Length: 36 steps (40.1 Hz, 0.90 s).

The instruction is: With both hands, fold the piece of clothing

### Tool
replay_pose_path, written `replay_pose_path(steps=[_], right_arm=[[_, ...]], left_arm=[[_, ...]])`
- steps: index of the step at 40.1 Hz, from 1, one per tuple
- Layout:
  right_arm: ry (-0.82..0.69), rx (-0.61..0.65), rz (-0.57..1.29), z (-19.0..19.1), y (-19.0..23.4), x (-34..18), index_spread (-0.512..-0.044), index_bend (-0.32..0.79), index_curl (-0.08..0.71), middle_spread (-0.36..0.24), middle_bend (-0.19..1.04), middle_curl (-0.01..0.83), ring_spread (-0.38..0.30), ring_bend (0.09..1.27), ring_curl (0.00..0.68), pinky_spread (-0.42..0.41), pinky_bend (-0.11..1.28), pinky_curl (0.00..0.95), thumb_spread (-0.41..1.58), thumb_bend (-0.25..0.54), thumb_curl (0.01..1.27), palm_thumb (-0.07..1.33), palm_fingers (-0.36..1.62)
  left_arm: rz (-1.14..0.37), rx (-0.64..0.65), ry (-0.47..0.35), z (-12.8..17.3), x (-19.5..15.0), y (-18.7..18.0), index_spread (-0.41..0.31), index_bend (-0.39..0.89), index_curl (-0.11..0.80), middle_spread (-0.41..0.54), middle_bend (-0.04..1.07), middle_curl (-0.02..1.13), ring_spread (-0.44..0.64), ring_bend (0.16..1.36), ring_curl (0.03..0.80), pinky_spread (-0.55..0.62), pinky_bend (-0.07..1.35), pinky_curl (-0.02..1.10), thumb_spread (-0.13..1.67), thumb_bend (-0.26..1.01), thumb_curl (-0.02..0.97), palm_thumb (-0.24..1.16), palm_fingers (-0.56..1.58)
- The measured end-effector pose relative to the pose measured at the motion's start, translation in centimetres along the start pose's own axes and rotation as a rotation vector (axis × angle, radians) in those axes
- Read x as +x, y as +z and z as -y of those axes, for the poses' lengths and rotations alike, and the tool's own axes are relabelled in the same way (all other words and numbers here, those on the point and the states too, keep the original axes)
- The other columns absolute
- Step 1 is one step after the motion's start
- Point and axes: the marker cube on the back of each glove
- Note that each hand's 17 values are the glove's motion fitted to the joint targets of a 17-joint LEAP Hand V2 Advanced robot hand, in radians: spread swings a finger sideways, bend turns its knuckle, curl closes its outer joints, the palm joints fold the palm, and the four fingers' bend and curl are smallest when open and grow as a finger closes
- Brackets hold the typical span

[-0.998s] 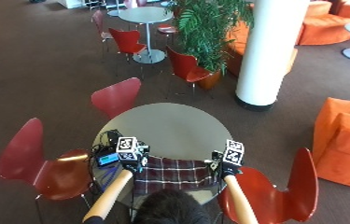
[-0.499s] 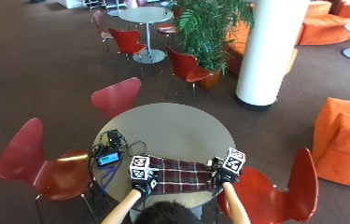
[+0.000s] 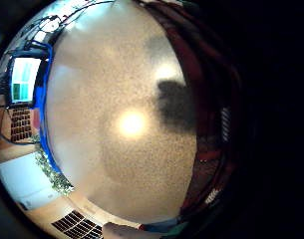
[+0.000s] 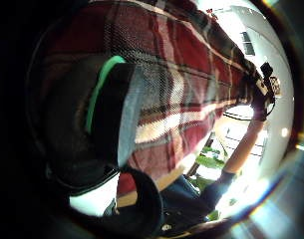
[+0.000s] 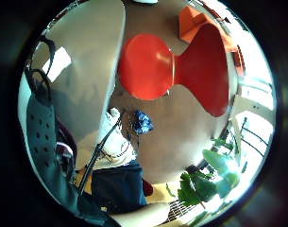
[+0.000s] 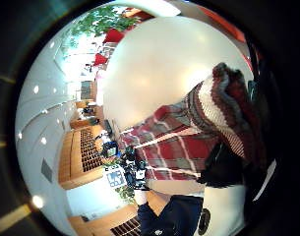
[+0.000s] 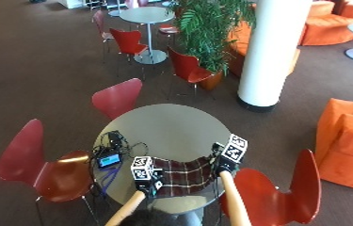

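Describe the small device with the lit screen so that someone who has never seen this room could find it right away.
Start at the round grey table nearest the white pillar. On the table's left edge, beside the red chair, a small device lies amid black cables. Its glowing blue screen sets it apart from the red plaid cloth nearby.

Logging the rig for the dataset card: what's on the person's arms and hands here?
Both the left hand and right hand wear black gloves. The forearms are bare, with no sleeves showing in the outside view. In the left thumb side palm view, a green stripe runs along a black gloved finger.
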Motion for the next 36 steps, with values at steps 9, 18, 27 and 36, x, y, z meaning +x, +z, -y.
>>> replay_pose_path(steps=[9,18,27,36], right_arm=[[-0.128,0.082,-0.178,-3.1,-1.0,-13.2,-0.276,0.15,0.361,-0.208,0.30,0.533,-0.252,0.64,0.485,-0.333,0.62,0.440,0.40,-0.028,0.66,0.97,1.32],[-0.239,0.093,-0.320,-6.9,6.4,-26.7,-0.274,0.12,0.368,-0.204,0.33,0.547,-0.251,0.70,0.494,-0.340,0.67,0.455,0.34,-0.042,0.69,0.94,1.29],[-0.475,-0.099,-0.362,-16.7,14.2,-33.5,-0.268,0.06,0.322,-0.188,0.39,0.568,-0.245,0.79,0.501,-0.359,0.70,0.450,0.59,-0.010,0.67,0.96,1.27],[-0.583,0.225,-0.419,-16.5,16.9,-36.8,-0.250,0.02,0.261,-0.162,0.29,0.541,-0.222,0.81,0.490,-0.349,0.80,0.454,0.85,-0.034,0.60,0.90,1.16]], left_arm=[[-0.094,0.189,-0.005,2.2,-5.3,-3.1,-0.118,0.14,0.397,0.002,0.27,0.34,0.22,0.36,0.319,0.23,0.19,0.30,1.31,0.01,0.266,0.14,0.52],[-0.051,0.354,-0.170,-2.5,-11.9,-9.9,-0.132,0.18,0.402,-0.043,0.27,0.38,0.16,0.34,0.331,0.16,0.17,0.31,1.32,0.01,0.273,0.20,0.56],[-0.070,0.498,-0.255,-8.6,-17.6,-13.5,-0.147,0.20,0.414,-0.059,0.29,0.40,0.14,0.31,0.322,0.12,0.14,0.29,1.32,-0.02,0.260,0.15,0.64],[-0.048,0.508,-0.287,-13.1,-20.4,-13.9,-0.120,0.17,0.415,-0.051,0.28,0.41,0.13,0.32,0.330,0.11,0.15,0.27,1.38,0.00,0.256,0.19,0.64]])
